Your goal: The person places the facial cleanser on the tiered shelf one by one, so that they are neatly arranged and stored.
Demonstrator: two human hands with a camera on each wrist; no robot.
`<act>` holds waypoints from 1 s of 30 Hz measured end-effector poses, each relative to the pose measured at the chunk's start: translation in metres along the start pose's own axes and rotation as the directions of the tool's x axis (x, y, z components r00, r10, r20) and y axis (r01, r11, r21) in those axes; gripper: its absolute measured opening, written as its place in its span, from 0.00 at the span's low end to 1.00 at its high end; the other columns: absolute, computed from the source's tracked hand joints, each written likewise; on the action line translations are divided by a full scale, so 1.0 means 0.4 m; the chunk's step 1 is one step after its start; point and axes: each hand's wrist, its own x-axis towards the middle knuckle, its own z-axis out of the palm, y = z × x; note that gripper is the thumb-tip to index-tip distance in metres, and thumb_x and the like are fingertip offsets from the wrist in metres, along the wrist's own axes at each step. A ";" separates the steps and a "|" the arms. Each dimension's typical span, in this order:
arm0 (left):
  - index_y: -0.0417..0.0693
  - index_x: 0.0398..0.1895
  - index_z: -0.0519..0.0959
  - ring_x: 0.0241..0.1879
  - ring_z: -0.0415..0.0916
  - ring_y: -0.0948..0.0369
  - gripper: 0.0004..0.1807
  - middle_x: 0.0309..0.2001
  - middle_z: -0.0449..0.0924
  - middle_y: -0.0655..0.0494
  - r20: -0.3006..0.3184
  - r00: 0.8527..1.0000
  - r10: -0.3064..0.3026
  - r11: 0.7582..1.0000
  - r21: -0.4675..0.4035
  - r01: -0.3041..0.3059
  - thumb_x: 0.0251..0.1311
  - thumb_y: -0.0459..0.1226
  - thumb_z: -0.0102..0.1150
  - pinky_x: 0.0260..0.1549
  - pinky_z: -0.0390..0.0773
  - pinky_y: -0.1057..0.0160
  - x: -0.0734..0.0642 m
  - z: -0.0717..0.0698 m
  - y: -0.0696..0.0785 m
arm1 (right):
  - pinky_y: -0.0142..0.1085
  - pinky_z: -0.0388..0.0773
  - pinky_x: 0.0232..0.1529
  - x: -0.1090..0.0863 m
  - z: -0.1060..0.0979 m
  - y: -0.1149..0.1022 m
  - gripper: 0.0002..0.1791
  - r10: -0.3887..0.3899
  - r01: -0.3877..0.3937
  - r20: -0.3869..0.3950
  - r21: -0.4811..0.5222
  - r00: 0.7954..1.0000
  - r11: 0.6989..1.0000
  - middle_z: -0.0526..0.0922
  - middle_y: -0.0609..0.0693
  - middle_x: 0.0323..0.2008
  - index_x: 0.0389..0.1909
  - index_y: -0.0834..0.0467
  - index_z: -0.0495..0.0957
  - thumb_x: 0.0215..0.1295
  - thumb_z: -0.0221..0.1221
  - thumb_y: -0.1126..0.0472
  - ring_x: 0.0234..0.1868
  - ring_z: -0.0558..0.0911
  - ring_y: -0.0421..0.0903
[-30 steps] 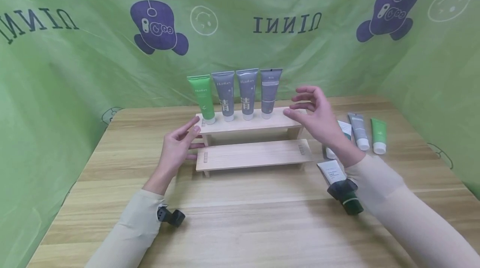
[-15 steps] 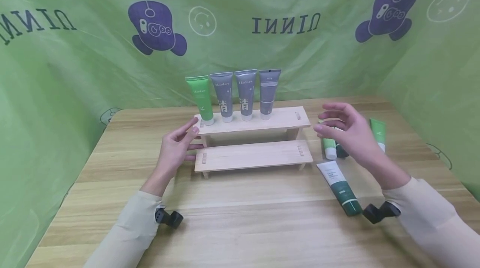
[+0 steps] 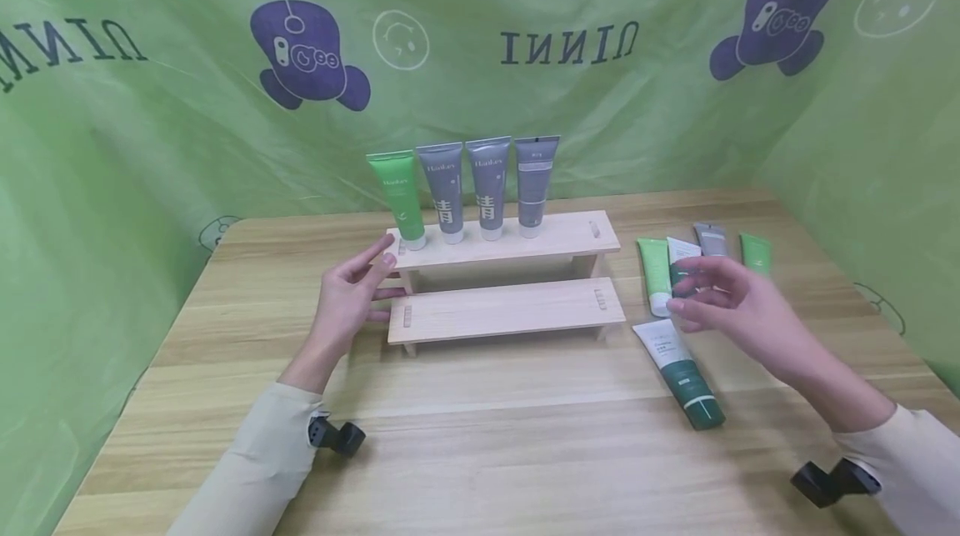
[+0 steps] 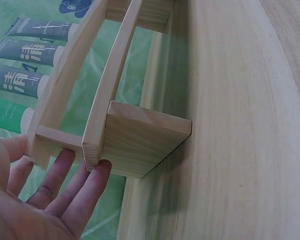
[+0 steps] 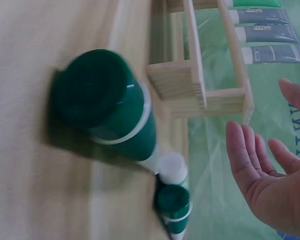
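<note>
My left hand [image 3: 347, 296] rests its fingertips against the left end of a two-tier wooden display rack [image 3: 502, 308]. In the left wrist view, its fairly straight fingers [image 4: 85, 200] touch the rack's end. Caps down on the upper tier stand a green tube [image 3: 401, 196] and several grey-blue tubes [image 3: 489, 186]. My right hand [image 3: 738, 303], loosely bent and holding nothing, hovers over tubes lying at the right. It partly hides a white-and-green tube [image 3: 684, 249] and a grey tube [image 3: 711, 239]. Below it lies a larger white and dark green tube [image 3: 681, 375].
A light green tube [image 3: 656, 273] lies right of the rack, and another green tube [image 3: 756, 252] lies farther right. The wooden table [image 3: 480, 444] backs onto a green printed cloth [image 3: 465, 102]. Each sleeve carries a black wrist camera [image 3: 337, 436].
My right hand has left the right end of the upper tier and moved right and down over the lying tubes. My left hand stays at the rack. The standing tubes keep their places.
</note>
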 end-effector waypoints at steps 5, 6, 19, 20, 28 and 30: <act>0.65 0.71 0.72 0.48 0.84 0.43 0.28 0.56 0.78 0.37 0.006 1.000 0.002 1.000 -0.003 -0.002 0.69 0.52 0.60 0.34 0.89 0.53 -0.001 -0.002 0.002 | 0.41 0.89 0.40 -0.030 -0.014 0.025 0.34 0.069 -0.068 0.072 -0.018 0.995 0.998 0.77 0.67 0.53 0.70 0.66 0.62 0.70 0.64 0.60 0.41 0.87 0.50; 0.65 0.71 0.72 0.48 0.84 0.43 0.28 0.56 0.78 0.37 0.007 1.000 0.001 1.000 -0.003 -0.001 0.69 0.53 0.60 0.34 0.89 0.52 -0.001 -0.002 0.002 | 0.41 0.89 0.40 -0.035 -0.017 0.030 0.34 0.079 -0.078 0.084 -0.021 0.993 0.997 0.77 0.67 0.53 0.70 0.67 0.61 0.70 0.64 0.60 0.41 0.87 0.50; 0.65 0.71 0.71 0.47 0.84 0.44 0.28 0.56 0.78 0.37 0.014 1.000 0.006 1.000 -0.006 -0.006 0.69 0.52 0.60 0.34 0.89 0.52 -0.001 -0.004 0.001 | 0.43 0.89 0.35 -0.069 -0.012 0.103 0.34 0.152 -0.148 0.170 -0.035 0.974 0.988 0.78 0.63 0.47 0.67 0.70 0.65 0.65 0.67 0.61 0.39 0.84 0.49; 0.65 0.71 0.71 0.47 0.85 0.45 0.28 0.56 0.78 0.37 0.013 1.000 0.008 1.000 -0.005 -0.008 0.69 0.52 0.60 0.34 0.89 0.52 -0.001 -0.005 0.001 | 0.43 0.89 0.34 -0.068 -0.010 0.107 0.34 0.147 -0.142 0.169 -0.042 0.974 0.989 0.79 0.62 0.47 0.67 0.70 0.66 0.65 0.67 0.62 0.38 0.84 0.48; 0.64 0.71 0.71 0.44 0.86 0.48 0.29 0.56 0.79 0.37 0.011 1.000 0.011 1.000 -0.003 -0.011 0.68 0.53 0.60 0.33 0.89 0.52 0.000 -0.006 -0.002 | 0.41 0.87 0.26 -0.061 0.005 0.123 0.31 0.130 -0.106 0.173 -0.143 0.976 0.984 0.81 0.59 0.42 0.61 0.68 0.73 0.60 0.71 0.60 0.34 0.82 0.48; 0.64 0.71 0.71 0.45 0.86 0.47 0.28 0.56 0.79 0.36 0.011 1.000 0.015 1.000 -0.003 -0.015 0.69 0.52 0.60 0.33 0.89 0.53 0.001 -0.006 -0.002 | 0.41 0.87 0.26 -0.061 0.008 0.122 0.32 0.153 -0.123 0.176 -0.172 0.972 0.977 0.81 0.58 0.41 0.60 0.68 0.74 0.59 0.72 0.58 0.34 0.82 0.48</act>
